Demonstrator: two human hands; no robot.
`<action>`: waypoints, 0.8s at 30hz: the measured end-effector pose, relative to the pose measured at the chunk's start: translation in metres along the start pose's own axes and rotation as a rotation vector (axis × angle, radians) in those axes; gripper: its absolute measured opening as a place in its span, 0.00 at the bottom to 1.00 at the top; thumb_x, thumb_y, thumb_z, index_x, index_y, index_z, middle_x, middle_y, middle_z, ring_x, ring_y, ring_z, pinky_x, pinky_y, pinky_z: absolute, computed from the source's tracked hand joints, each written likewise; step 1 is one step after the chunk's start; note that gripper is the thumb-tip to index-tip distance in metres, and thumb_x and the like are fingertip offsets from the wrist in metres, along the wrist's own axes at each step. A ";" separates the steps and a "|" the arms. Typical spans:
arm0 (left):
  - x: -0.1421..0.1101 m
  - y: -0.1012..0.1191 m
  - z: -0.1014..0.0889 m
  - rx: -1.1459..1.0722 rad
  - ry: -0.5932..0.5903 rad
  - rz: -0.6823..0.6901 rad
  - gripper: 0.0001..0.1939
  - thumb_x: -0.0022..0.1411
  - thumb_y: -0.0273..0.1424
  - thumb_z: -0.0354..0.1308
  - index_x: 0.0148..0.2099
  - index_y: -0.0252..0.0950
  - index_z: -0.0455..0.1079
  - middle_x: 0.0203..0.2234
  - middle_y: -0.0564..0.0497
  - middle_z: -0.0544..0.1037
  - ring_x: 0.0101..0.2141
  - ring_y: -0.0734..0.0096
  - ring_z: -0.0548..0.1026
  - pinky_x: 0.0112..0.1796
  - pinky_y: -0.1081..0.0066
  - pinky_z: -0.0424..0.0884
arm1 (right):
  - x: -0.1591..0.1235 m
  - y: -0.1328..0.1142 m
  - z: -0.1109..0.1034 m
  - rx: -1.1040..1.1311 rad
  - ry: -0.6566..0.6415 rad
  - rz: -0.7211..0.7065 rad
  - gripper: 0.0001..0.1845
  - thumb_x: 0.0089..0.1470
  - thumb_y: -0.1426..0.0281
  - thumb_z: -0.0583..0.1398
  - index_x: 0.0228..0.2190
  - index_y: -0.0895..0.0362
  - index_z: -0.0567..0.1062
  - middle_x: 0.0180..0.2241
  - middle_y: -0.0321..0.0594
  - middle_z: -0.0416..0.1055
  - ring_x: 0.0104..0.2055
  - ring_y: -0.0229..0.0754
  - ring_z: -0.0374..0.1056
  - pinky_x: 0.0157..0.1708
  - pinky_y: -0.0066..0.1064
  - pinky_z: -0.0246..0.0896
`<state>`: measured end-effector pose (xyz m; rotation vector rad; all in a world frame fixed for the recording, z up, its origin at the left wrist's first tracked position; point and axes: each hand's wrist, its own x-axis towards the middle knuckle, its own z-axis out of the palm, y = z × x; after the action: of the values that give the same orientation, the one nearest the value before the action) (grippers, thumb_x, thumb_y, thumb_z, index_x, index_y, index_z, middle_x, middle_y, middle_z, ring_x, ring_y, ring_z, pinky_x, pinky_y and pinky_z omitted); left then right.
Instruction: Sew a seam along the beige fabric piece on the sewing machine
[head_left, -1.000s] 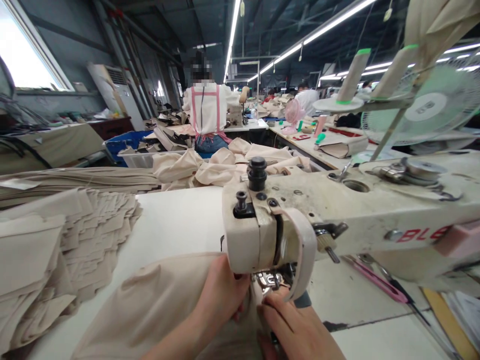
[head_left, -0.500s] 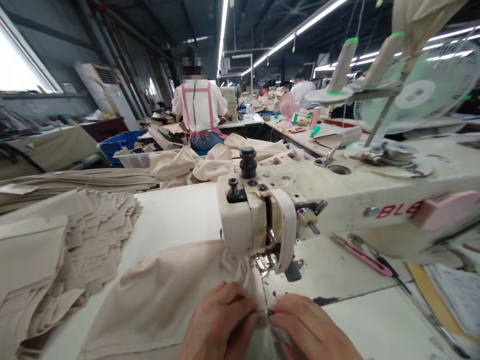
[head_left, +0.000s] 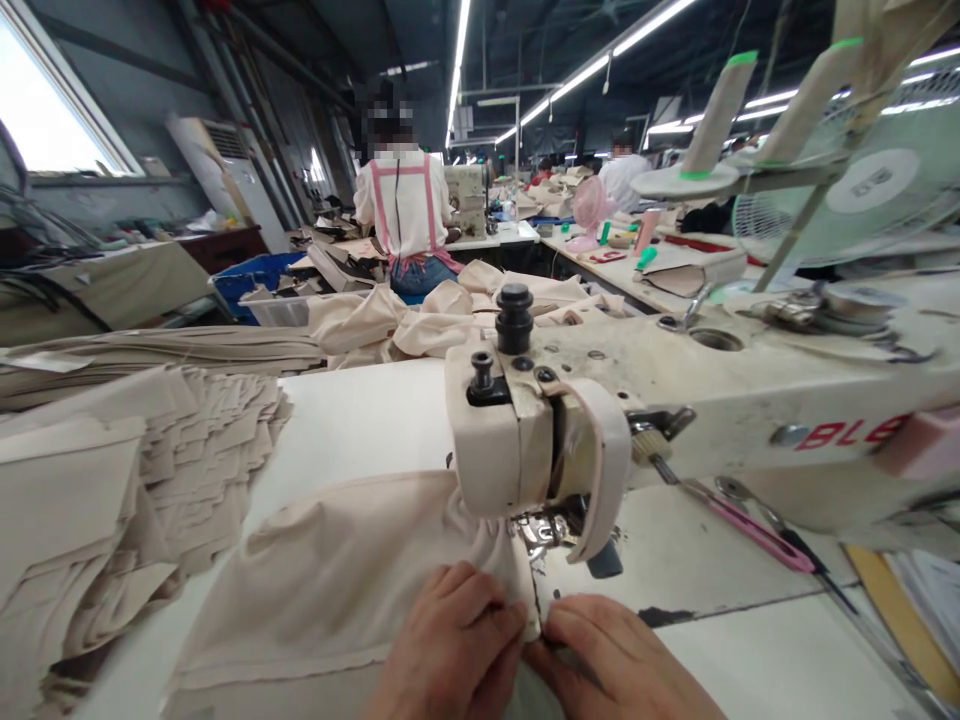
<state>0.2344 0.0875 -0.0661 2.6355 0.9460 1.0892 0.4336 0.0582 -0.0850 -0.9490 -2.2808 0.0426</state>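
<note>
A beige fabric piece (head_left: 322,570) lies on the white table, its gathered right end under the presser foot (head_left: 544,530) of a sewing machine (head_left: 525,440). My left hand (head_left: 457,640) is closed on the fabric's right edge, fingers bent and pressed together, just in front of the foot. Close beside it, my right hand (head_left: 607,650) pinches the same edge between thumb and fingers. The fingertips of both hands nearly meet. The bit of cloth between them is mostly hidden by the fingers.
Stacked beige cut pieces (head_left: 202,450) lie at left. Pink-handled thread snips (head_left: 757,530) and long tweezers (head_left: 847,600) rest right of the needle area. Thread cones (head_left: 720,120) and a green fan (head_left: 885,190) stand behind. A co-worker (head_left: 405,210) sits ahead, back turned.
The view has swung slightly left, so the machine appears farther right. My right hand has drawn closer to my left at the fabric edge. The fabric stays under the presser foot.
</note>
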 end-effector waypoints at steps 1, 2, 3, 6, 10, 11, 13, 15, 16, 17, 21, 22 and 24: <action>0.003 -0.001 -0.001 -0.042 0.003 -0.021 0.09 0.60 0.22 0.52 0.37 0.36 0.72 0.27 0.49 0.74 0.28 0.69 0.69 0.28 0.73 0.66 | 0.005 0.003 -0.003 -0.004 -0.024 -0.016 0.20 0.68 0.73 0.45 0.40 0.55 0.76 0.37 0.41 0.74 0.40 0.44 0.71 0.43 0.36 0.72; 0.006 -0.003 -0.002 -0.082 -0.017 -0.038 0.09 0.61 0.21 0.51 0.38 0.35 0.72 0.28 0.49 0.74 0.29 0.68 0.69 0.30 0.73 0.67 | 0.010 0.005 -0.005 -0.017 -0.041 -0.026 0.19 0.67 0.73 0.45 0.40 0.55 0.76 0.38 0.41 0.74 0.40 0.45 0.71 0.41 0.36 0.72; 0.010 -0.005 -0.002 -0.108 -0.039 -0.049 0.09 0.61 0.21 0.51 0.38 0.35 0.72 0.29 0.48 0.74 0.31 0.68 0.70 0.32 0.73 0.68 | 0.014 0.008 -0.008 -0.036 -0.062 -0.037 0.18 0.66 0.74 0.46 0.41 0.56 0.75 0.40 0.42 0.74 0.41 0.46 0.71 0.41 0.37 0.72; 0.019 -0.013 -0.004 -0.116 -0.072 -0.054 0.09 0.62 0.21 0.51 0.37 0.34 0.72 0.32 0.48 0.76 0.34 0.67 0.71 0.36 0.71 0.70 | 0.023 0.013 -0.013 -0.091 -0.126 -0.054 0.19 0.57 0.80 0.50 0.45 0.56 0.73 0.43 0.44 0.73 0.43 0.50 0.71 0.44 0.43 0.71; 0.023 -0.025 -0.003 -0.142 -0.008 -0.051 0.08 0.59 0.21 0.54 0.37 0.37 0.72 0.34 0.50 0.78 0.35 0.67 0.74 0.37 0.71 0.70 | 0.026 0.016 -0.016 -0.128 -0.196 -0.024 0.31 0.46 0.82 0.51 0.53 0.58 0.69 0.44 0.47 0.73 0.46 0.53 0.69 0.48 0.47 0.68; 0.024 -0.027 -0.003 -0.170 0.007 -0.076 0.08 0.57 0.21 0.56 0.36 0.37 0.73 0.34 0.50 0.78 0.35 0.67 0.74 0.37 0.71 0.70 | 0.026 0.016 -0.017 -0.133 -0.204 -0.011 0.31 0.47 0.82 0.51 0.54 0.58 0.68 0.46 0.48 0.72 0.47 0.53 0.69 0.48 0.46 0.68; 0.024 -0.030 -0.002 -0.236 -0.003 -0.155 0.09 0.53 0.21 0.58 0.35 0.37 0.73 0.34 0.51 0.78 0.35 0.66 0.75 0.37 0.72 0.70 | 0.023 0.016 -0.017 -0.124 -0.220 0.017 0.29 0.50 0.81 0.51 0.54 0.57 0.68 0.49 0.48 0.71 0.50 0.52 0.67 0.50 0.43 0.67; 0.025 -0.031 -0.001 -0.264 -0.028 -0.227 0.10 0.52 0.20 0.58 0.35 0.38 0.73 0.33 0.51 0.79 0.35 0.67 0.76 0.36 0.72 0.70 | 0.019 0.018 -0.017 -0.116 -0.211 0.022 0.27 0.52 0.81 0.51 0.53 0.56 0.68 0.50 0.49 0.70 0.52 0.52 0.66 0.51 0.43 0.66; 0.025 -0.030 0.000 -0.254 -0.033 -0.238 0.09 0.53 0.20 0.57 0.34 0.38 0.73 0.32 0.51 0.79 0.34 0.67 0.76 0.35 0.72 0.70 | 0.018 0.019 -0.016 -0.120 -0.207 0.018 0.27 0.53 0.81 0.51 0.53 0.56 0.68 0.50 0.49 0.70 0.52 0.52 0.66 0.51 0.44 0.66; 0.026 -0.030 0.001 -0.232 -0.030 -0.232 0.08 0.54 0.21 0.56 0.33 0.37 0.73 0.30 0.51 0.78 0.33 0.67 0.76 0.34 0.72 0.70 | 0.016 0.019 -0.015 -0.125 -0.205 0.011 0.27 0.53 0.81 0.51 0.54 0.57 0.68 0.50 0.50 0.70 0.53 0.52 0.66 0.51 0.45 0.66; 0.030 -0.027 0.000 -0.151 0.001 -0.167 0.09 0.58 0.23 0.53 0.29 0.36 0.72 0.28 0.49 0.78 0.30 0.67 0.75 0.32 0.71 0.70 | 0.019 0.019 -0.014 -0.144 -0.184 0.000 0.28 0.50 0.82 0.51 0.52 0.58 0.70 0.49 0.50 0.71 0.52 0.53 0.67 0.51 0.46 0.67; 0.030 -0.026 -0.001 -0.149 -0.005 -0.164 0.09 0.58 0.23 0.53 0.29 0.36 0.73 0.28 0.49 0.78 0.30 0.67 0.75 0.31 0.71 0.70 | 0.020 0.018 -0.014 -0.141 -0.163 -0.002 0.28 0.49 0.82 0.51 0.51 0.58 0.71 0.48 0.50 0.72 0.51 0.53 0.68 0.50 0.45 0.68; 0.031 -0.024 -0.002 -0.161 -0.025 -0.182 0.09 0.58 0.24 0.53 0.30 0.37 0.74 0.28 0.49 0.79 0.31 0.66 0.76 0.32 0.72 0.70 | 0.023 0.017 -0.015 -0.139 -0.117 0.003 0.27 0.48 0.82 0.51 0.50 0.59 0.72 0.47 0.51 0.73 0.49 0.52 0.70 0.47 0.44 0.70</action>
<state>0.2379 0.1251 -0.0548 2.3778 1.0238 1.0405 0.4408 0.0826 -0.0651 -1.0452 -2.4154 -0.0617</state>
